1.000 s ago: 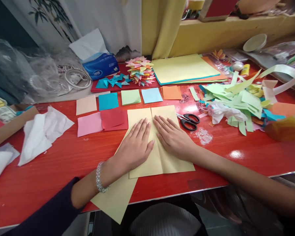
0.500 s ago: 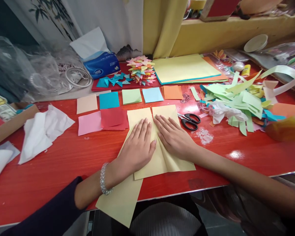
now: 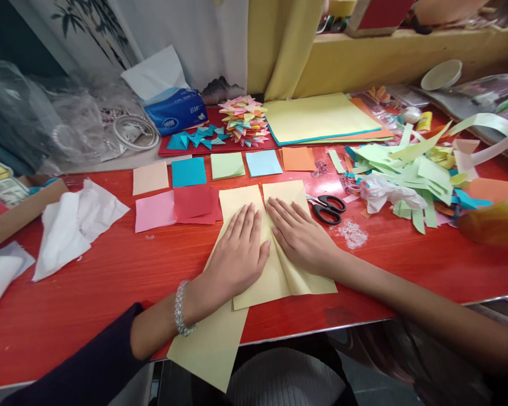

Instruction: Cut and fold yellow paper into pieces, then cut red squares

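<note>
Two flat hands on a split, buckled yellow sheet.
On the red desk (image 3: pixel 101 316), we see the upper yellow sheet (image 3: pixel 258 288) near the front edge, overlapping a lower yellow sheet (image 3: pixel 214 347) that overhangs it. Our left hand (image 3: pixel 241 245) and right hand (image 3: pixel 302 239) lie palm-down on the upper sheet, fingers extended and nearly together, gripping nothing. Black-handled scissors (image 3: pixel 320 202) sit just beside its right edge. A narrow split shows between our fingertips, with a raised ridge running nearer us. We judge that uneven outward pressure could send the split astray, pressing the ridge could leave a stray crease, and a brushing forearm (image 3: pixel 156 332) could drag the lower sheet off.
</note>
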A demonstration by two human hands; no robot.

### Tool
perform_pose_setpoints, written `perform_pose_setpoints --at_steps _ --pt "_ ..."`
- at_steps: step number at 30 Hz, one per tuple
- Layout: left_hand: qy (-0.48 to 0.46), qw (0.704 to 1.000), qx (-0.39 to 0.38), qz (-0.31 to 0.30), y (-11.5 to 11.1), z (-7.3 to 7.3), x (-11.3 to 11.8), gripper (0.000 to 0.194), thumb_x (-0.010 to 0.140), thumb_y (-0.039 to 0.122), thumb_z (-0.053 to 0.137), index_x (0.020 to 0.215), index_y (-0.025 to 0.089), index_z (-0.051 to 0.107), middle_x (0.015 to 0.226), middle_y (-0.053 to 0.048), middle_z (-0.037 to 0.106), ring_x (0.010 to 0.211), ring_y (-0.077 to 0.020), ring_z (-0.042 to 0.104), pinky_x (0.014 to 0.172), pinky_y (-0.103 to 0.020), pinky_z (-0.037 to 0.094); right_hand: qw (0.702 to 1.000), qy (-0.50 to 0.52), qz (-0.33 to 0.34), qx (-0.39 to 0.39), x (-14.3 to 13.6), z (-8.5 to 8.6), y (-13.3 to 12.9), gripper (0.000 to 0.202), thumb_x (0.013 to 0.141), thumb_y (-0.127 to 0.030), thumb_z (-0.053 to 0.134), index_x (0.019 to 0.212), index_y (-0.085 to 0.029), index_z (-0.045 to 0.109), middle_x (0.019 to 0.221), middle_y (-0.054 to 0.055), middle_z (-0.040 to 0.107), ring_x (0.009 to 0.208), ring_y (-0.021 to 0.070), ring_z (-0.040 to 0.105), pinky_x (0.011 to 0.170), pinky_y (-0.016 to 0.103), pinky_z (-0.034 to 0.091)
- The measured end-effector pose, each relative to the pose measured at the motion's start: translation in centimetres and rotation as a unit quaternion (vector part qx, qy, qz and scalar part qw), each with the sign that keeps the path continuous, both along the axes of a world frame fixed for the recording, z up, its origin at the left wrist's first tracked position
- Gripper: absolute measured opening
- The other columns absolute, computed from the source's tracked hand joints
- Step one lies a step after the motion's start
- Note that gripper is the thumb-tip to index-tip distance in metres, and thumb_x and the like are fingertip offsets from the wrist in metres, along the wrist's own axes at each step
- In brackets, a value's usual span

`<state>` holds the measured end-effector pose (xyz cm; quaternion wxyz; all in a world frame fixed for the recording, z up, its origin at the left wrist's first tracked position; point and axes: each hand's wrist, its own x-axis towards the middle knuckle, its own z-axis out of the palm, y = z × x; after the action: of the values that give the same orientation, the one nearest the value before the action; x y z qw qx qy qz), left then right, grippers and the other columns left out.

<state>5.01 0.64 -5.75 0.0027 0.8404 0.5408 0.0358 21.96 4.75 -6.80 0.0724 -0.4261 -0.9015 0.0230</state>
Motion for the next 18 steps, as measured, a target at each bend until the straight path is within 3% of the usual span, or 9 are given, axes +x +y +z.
perform_pose_setpoints --at_steps 5,8,12,15,18 --pt "-0.008 1.0 0.0 0.001 0.1 -0.2 0.0 0.061 0.095 0.037 0.021 0.142 -0.001 0.023 0.151 -0.02 0.018 0.14 -0.0265 0.011 0.116 -0.041 0.016 0.993 0.092 0.004 -0.07 1.1 2.7 1.1 0.054 0.098 -0.033 0.019 0.141 -0.004 0.034 0.148 0.011 0.031 0.138 0.0168 0.025 0.114 0.035 0.022" --pt "-0.014 1.0 0.001 -0.005 0.2 -0.3 0.0 0.061 0.095 0.037 0.023 0.141 -0.003 0.024 0.15 -0.021 0.02 0.14 -0.0271 0.012 0.115 -0.042 0.017 0.99 0.14 -0.023 0.011 0.9 3.7 0.8 0.053 0.097 -0.03 0.021 0.141 -0.002 0.032 0.149 0.012 0.029 0.139 0.0159 0.021 0.115 0.034 0.02" --pt "-0.015 1.0 0.01 -0.007 0.2 -0.3 0.0 0.06 0.095 0.036 0.023 0.141 -0.003 0.024 0.15 -0.021 0.02 0.14 -0.027 0.012 0.115 -0.042 0.017 0.998 0.04 0.052 0.014 0.0 1.8 -0.1 0.053 0.097 -0.028 0.024 0.139 0.003 0.034 0.149 0.016 0.027 0.14 0.0225 0.017 0.115 0.037 0.019" --pt "-0.013 1.0 0.011 -0.009 0.1 -0.2 0.0 0.059 0.095 0.034 0.023 0.143 -0.001 0.022 0.151 -0.019 0.019 0.14 -0.0263 0.012 0.115 -0.041 0.018 0.999 -0.007 0.039 0.001 0.0 0.2 -0.2 0.055 0.097 -0.031 0.024 0.141 0.001 0.03 0.15 0.016 0.025 0.14 0.0238 0.018 0.115 0.039 0.019" --pt "-0.011 1.0 0.013 -0.008 0.0 -0.2 0.0 0.059 0.095 0.034 0.023 0.143 -0.001 0.022 0.151 -0.019 0.019 0.141 -0.0262 0.012 0.115 -0.041 0.017 1.0 -0.022 0.018 0.001 0.3 -0.2 -0.2 0.054 0.098 -0.031 0.021 0.144 -0.003 0.026 0.151 0.012 0.022 0.14 0.0212 0.017 0.115 0.038 0.017"
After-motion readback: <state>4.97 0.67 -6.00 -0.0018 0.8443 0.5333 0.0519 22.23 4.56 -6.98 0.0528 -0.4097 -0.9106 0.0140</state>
